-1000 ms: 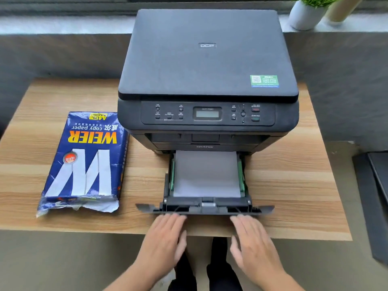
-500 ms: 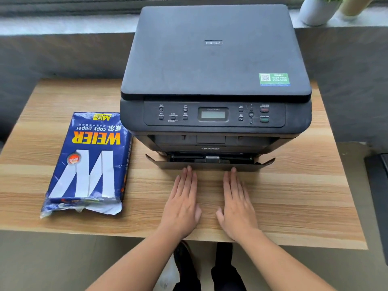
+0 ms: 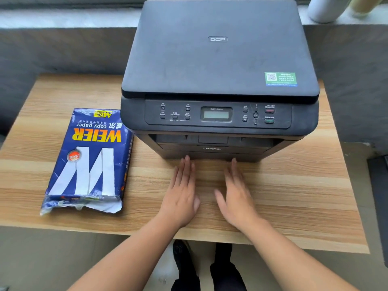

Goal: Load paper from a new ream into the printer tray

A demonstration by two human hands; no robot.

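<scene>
A black printer [image 3: 218,66] stands at the back middle of the wooden table [image 3: 294,196]. Its paper tray [image 3: 210,154] sits flush in the printer's lower front, so the paper inside is hidden. My left hand [image 3: 182,192] and my right hand [image 3: 236,196] lie flat and side by side on the table, fingers straight, with the fingertips touching the tray front. Neither hand holds anything. A blue ream of copy paper [image 3: 90,160] lies on the table to the left of the printer, its wrapper torn at the near end.
A white plant pot [image 3: 327,8] stands on the ledge behind the printer at the right. A dark flat object [image 3: 378,196] sits beyond the table's right edge. My dark shoes [image 3: 201,267] show below the table's near edge.
The tray, pulled out with white paper showing a second ago, has slid fully into the printer. Both hands moved forward with it, pushing on its front.
</scene>
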